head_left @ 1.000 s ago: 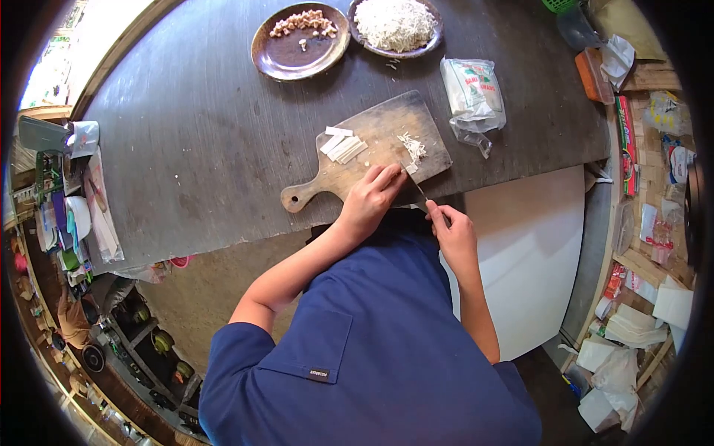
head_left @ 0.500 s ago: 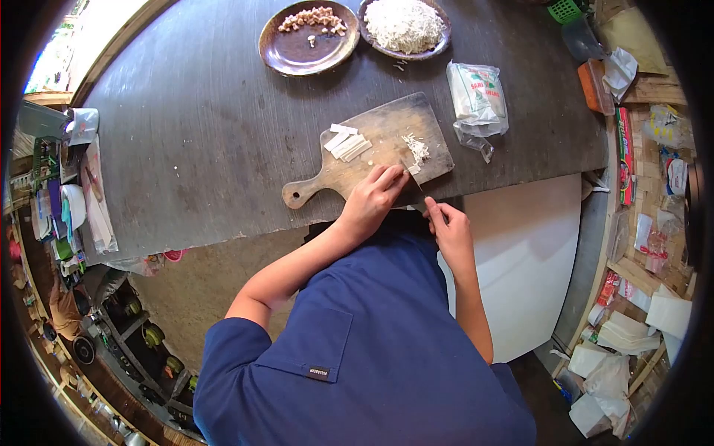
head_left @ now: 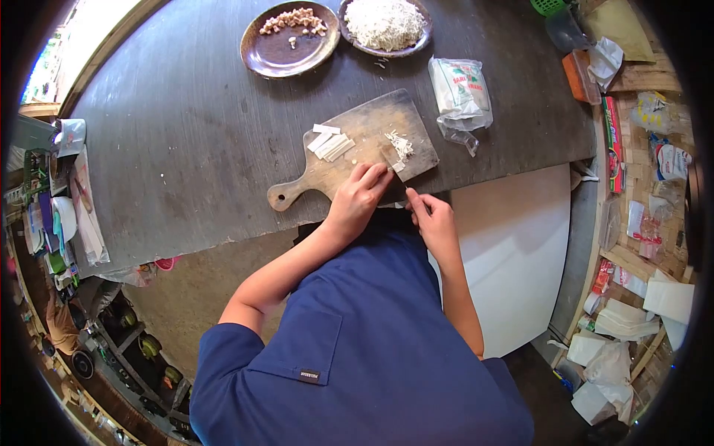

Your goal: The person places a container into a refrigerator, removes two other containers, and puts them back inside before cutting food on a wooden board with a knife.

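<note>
One cutting board (head_left: 372, 121), set on the counter (head_left: 193, 149), with pale strips (head_left: 331, 146) and fine cut pieces (head_left: 400, 146) laid on it. One knife (head_left: 396, 168), grasped by the right hand (head_left: 433, 223). Left hand (head_left: 355, 202), curled beside the blade; its grip cannot be told. Slicing apparently underway; guarded fingertips are called for by any further stroke.

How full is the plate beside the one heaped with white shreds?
Partly full: diced pieces lie mostly along the far side of the plate, while its near side is largely bare.
</note>
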Demonstrator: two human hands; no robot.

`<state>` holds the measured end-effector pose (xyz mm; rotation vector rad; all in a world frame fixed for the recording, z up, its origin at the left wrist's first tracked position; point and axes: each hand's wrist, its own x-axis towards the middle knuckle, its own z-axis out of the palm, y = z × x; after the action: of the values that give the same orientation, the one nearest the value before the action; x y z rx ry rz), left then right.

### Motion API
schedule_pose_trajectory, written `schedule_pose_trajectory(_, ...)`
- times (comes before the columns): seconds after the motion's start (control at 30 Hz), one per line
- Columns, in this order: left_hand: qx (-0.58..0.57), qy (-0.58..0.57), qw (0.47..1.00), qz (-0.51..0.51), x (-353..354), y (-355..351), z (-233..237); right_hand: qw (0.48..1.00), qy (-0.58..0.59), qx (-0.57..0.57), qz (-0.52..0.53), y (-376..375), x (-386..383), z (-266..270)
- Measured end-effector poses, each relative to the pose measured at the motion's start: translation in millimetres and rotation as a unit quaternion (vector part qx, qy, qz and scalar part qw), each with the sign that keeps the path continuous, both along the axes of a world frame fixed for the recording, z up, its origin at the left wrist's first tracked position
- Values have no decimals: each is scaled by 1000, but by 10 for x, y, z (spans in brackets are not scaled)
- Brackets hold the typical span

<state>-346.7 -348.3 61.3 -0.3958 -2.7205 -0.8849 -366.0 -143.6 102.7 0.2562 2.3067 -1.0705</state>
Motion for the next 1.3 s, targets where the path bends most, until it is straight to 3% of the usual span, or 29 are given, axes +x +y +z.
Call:
schedule_pose_trajectory(0.6,3,-9,1000,1,-8,9,-14,998,17,46,24,65,63,106)
schedule_pose_trajectory(0.87,-24,6,1000,-3,19,28,29,998,-42,39,35,-75,-76,136)
schedule_pose_trajectory(0.93,-29,-13,999,4,12,37,81,997,38,55,40,-60,-24,102)
schedule_pose_trajectory(1.07,-1,-12,1000,12,33,32,19,995,47,79,40,67,114,76)
schedule_pose_trajectory(1.13,2,-33,999,13,42,38,12,999,-11,38,22,35,52,92)
schedule_pose_trajectory(1.3,-13,-5,1000,11,46,19,-15,997,30,48,42,-105,-59,91)
